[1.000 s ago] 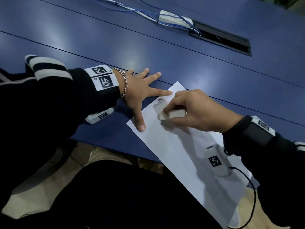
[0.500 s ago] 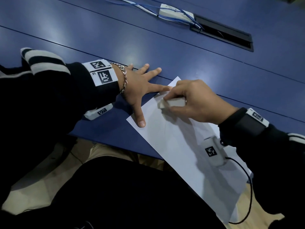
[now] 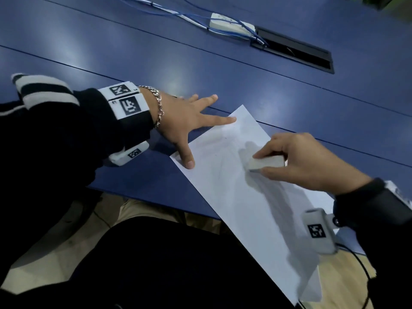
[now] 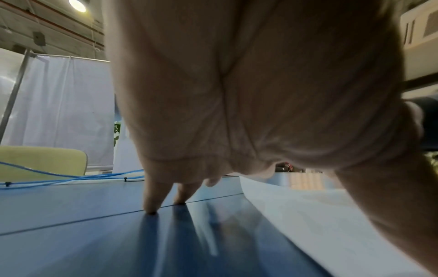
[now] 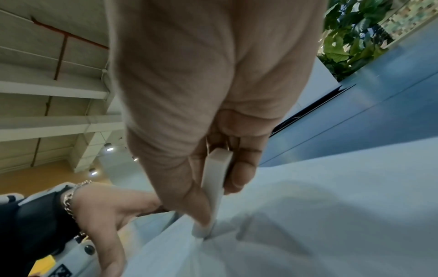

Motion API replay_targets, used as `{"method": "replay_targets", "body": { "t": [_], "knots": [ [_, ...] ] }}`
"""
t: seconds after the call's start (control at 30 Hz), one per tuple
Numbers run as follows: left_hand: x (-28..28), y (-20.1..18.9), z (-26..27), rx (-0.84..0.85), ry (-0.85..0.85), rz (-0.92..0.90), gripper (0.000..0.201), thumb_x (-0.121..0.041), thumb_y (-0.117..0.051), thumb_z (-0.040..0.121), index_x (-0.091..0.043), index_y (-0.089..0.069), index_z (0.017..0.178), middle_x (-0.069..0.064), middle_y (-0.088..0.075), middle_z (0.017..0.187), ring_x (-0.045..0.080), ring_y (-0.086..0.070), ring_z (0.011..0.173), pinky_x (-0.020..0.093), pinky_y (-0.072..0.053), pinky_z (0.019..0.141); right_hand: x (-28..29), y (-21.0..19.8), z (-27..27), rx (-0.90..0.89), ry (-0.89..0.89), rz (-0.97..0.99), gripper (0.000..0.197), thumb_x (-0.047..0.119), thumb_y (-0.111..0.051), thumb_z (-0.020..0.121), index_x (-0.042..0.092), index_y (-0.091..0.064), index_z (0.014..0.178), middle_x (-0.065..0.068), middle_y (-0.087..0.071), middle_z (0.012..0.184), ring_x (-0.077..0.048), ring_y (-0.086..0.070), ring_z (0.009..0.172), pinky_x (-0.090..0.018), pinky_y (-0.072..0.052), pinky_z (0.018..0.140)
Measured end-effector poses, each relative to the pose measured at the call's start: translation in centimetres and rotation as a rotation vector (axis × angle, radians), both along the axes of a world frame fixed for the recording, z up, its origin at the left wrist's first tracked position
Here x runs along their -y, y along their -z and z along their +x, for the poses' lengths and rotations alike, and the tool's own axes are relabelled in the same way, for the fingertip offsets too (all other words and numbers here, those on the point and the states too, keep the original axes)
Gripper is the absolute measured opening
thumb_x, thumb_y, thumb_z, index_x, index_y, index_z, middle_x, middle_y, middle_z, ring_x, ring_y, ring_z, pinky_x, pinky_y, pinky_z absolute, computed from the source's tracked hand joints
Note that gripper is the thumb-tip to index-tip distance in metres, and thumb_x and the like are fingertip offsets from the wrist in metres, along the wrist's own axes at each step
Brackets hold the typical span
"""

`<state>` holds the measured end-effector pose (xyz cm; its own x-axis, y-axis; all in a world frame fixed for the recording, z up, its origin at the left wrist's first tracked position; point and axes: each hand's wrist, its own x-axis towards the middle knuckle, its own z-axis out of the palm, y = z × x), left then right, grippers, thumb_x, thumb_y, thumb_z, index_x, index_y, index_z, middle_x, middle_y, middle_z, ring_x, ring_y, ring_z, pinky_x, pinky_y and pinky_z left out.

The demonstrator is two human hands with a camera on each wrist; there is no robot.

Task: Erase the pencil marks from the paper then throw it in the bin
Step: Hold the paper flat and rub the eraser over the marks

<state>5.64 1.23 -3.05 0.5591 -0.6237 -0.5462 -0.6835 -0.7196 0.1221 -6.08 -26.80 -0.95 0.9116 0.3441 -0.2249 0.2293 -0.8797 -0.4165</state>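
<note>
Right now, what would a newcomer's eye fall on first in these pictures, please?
First, the white paper lying askew over the near edge of the blue table. On it, the right hand pinches a white eraser against the sheet, while the left hand is spread flat, its thumb and index finger pressing down the paper's far end.

the paper (image 3: 234,197) is a plain white sheet lying flat and slantwise on the blue table (image 3: 200,63), its near end hanging past the table edge. faint grey pencil marks (image 3: 225,139) show near its far end, between the straight fingers of the left hand (image 3: 182,121), which press its far corner and left edge. the eraser (image 3: 266,162) is a small white block, tilted with its lower end on the sheet, pinched between thumb and fingers of the right hand (image 3: 305,161).
</note>
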Motion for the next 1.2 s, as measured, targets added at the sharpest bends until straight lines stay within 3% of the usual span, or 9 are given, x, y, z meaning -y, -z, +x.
{"method": "replay_targets", "body": {
  "t": [0.13,0.27,0.4,0.53,0.7,0.83,0.93,1.03,1.2],
  "knots": [
    [0.0,0.6,-0.8,-0.016,0.029,0.045,0.127,-0.096,-0.071,0.054,-0.078,0.023,0.139,0.0,0.039,0.166,0.036,0.024,0.157,0.068,0.001,0.123,0.1,0.7,-0.4,0.091,0.056,-0.002,0.027,0.032,-0.083,0.08,0.03,-0.078,0.106,0.018,-0.064,0.089,0.002,-0.059,0.085,-0.009,-0.04,0.07],
    [0.1,0.9,-1.2,-0.008,0.002,0.076,0.134,-0.098,-0.071,0.047,-0.077,0.024,0.14,-0.001,0.042,0.164,0.035,0.032,0.154,0.072,0.008,0.121,-1.2,0.2,0.1,0.095,-0.004,-0.088,0.028,0.038,-0.08,0.081,0.03,-0.077,0.107,0.017,-0.064,0.094,-0.003,-0.06,0.087,-0.026,-0.05,0.079],
    [0.5,0.7,-1.1,-0.016,-0.022,0.102,0.139,-0.097,-0.073,0.043,-0.078,0.026,0.138,-0.003,0.046,0.162,0.034,0.034,0.153,0.071,0.008,0.121,-3.8,0.2,0.8,0.121,-0.107,-0.032,0.028,0.038,-0.079,0.081,0.029,-0.076,0.108,0.014,-0.067,0.095,0.002,-0.055,0.084,-0.008,-0.039,0.077],
    [0.6,0.7,-1.0,-0.022,-0.039,0.121,0.135,-0.099,-0.071,0.038,-0.083,0.034,0.121,-0.006,0.049,0.159,0.033,0.036,0.152,0.07,0.009,0.121,-6.1,1.1,1.5,0.178,-0.138,0.042,0.026,0.036,-0.078,0.082,0.027,-0.076,0.105,0.015,-0.061,0.085,0.004,-0.052,0.078,-0.004,-0.034,0.073],
    [0.7,0.8,-1.0,-0.013,-0.044,0.139,0.141,-0.1,-0.071,0.035,-0.08,0.035,0.126,-0.006,0.049,0.159,0.035,0.035,0.152,0.071,0.008,0.121,-6.9,1.8,2.1,0.2,-0.092,0.056,0.024,0.046,-0.078,0.082,0.028,-0.076,0.098,0.016,-0.06,0.082,-0.002,-0.057,0.077,-0.02,-0.045,0.076],
    [0.9,0.7,-1.1,-0.014,-0.047,0.141,0.144,-0.098,-0.074,0.036,-0.079,0.031,0.133,-0.005,0.048,0.16,0.038,0.033,0.153,0.073,0.007,0.12,-6.8,1.3,1.6,0.047,-0.245,0.062,0.022,0.042,-0.079,0.081,0.031,-0.078,0.099,0.021,-0.067,0.092,-0.002,-0.063,0.088,-0.015,-0.047,0.081],
    [0.9,0.7,-1.0,0.001,-0.04,0.15,0.146,-0.099,-0.072,0.035,-0.074,0.028,0.139,-0.005,0.048,0.16,0.037,0.033,0.153,0.071,0.007,0.121,-6.5,1.8,2.9,0.187,-0.178,0.032,0.02,0.042,-0.078,0.084,0.028,-0.078,0.099,0.013,-0.067,0.09,-0.006,-0.059,0.08,-0.021,-0.046,0.076],
    [0.9,0.7,-1.1,0.002,-0.042,0.155,0.146,-0.099,-0.072,0.035,-0.075,0.032,0.135,-0.005,0.048,0.16,0.037,0.033,0.153,0.072,0.005,0.121,-6.4,1.9,2.9,0.226,-0.143,0.023,0.02,0.043,-0.077,0.083,0.027,-0.077,0.095,0.012,-0.06,0.081,-0.005,-0.053,0.073,-0.01,-0.038,0.069],
    [0.9,0.8,-0.9,-0.008,-0.043,0.146,0.143,-0.099,-0.073,0.035,-0.079,0.033,0.129,-0.005,0.049,0.16,0.038,0.034,0.152,0.073,0.006,0.12,-6.3,1.4,2.2,0.092,-0.245,0.028,0.022,0.037,-0.081,0.079,0.028,-0.079,0.099,0.012,-0.069,0.092,-0.007,-0.062,0.085,-0.02,-0.046,0.078]
  ]
}}
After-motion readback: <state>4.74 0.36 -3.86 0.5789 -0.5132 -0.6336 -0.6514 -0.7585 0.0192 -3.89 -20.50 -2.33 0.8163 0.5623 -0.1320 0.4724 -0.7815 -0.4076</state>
